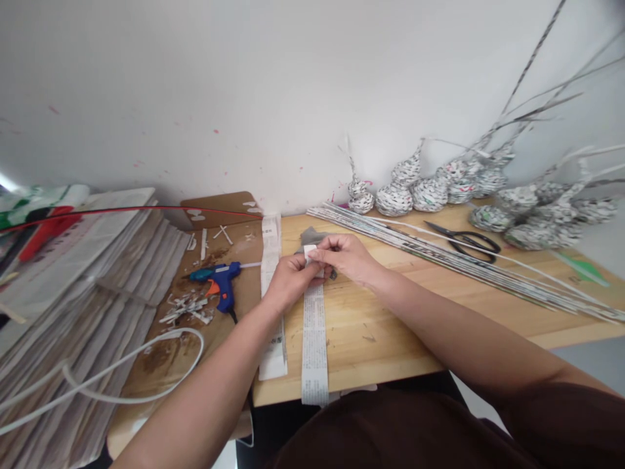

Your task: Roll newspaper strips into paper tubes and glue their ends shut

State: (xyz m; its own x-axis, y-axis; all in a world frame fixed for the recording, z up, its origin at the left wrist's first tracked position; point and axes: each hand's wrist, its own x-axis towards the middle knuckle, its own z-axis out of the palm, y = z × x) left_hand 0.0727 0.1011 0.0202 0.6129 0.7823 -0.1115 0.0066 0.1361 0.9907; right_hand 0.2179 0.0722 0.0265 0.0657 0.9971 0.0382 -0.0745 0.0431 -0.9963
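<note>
A long newspaper strip (315, 339) runs from my fingers down over the table's front edge. My left hand (289, 279) pinches the strip's upper end. Close against it, my right hand (344, 259) is also closed on that end, thumb and forefinger together; a small white paper tip sticks up between the hands. The fingers partly hide how the end is folded or rolled. To the left lies a stack of flat newspaper strips (272, 280). Behind my hands is a grey cloth-like piece (311, 238).
A blue glue gun (224, 283) lies left on stained cardboard (168, 286) beside paper scraps. Newspaper piles (131, 312) and a white cable (195, 345) are further left. Rolled paper sticks (430, 251), black scissors (466, 242) and several woven paper gourds (394, 198) lie right.
</note>
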